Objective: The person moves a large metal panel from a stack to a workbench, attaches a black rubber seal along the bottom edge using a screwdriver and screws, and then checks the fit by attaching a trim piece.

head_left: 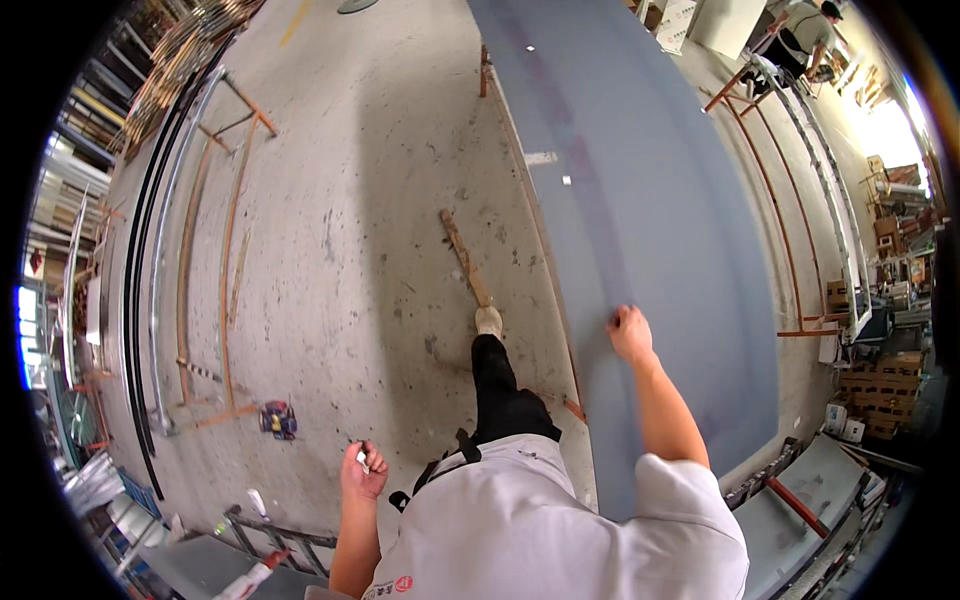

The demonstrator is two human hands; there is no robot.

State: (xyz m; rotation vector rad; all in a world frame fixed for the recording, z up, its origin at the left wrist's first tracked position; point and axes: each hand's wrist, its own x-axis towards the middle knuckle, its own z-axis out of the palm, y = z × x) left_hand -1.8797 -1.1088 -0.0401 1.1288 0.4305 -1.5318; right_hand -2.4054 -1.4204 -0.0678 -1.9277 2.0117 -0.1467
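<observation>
A long grey panel (680, 240) lies to my right, raised above the floor on an orange-brown stand. My right hand (632, 335) is over its surface with the fingers pinched together; a small dark bit shows at the fingertips, too little to name. Down by my left side, my left hand (364, 472) is curled around a small white piece (361, 460). Farther up the panel are a small white square (567, 181), another white square (531, 48) and a pale strip (541, 158) near the left edge.
A wooden strip (465, 258) lies on the floor by my shoe (488, 321). Orange-brown metal frames (228, 260) stand at left, near a small power tool (279, 420). Another frame (790, 200) stands right of the panel; a person (805, 40) is at far right. Cardboard boxes (880, 400) are stacked at right.
</observation>
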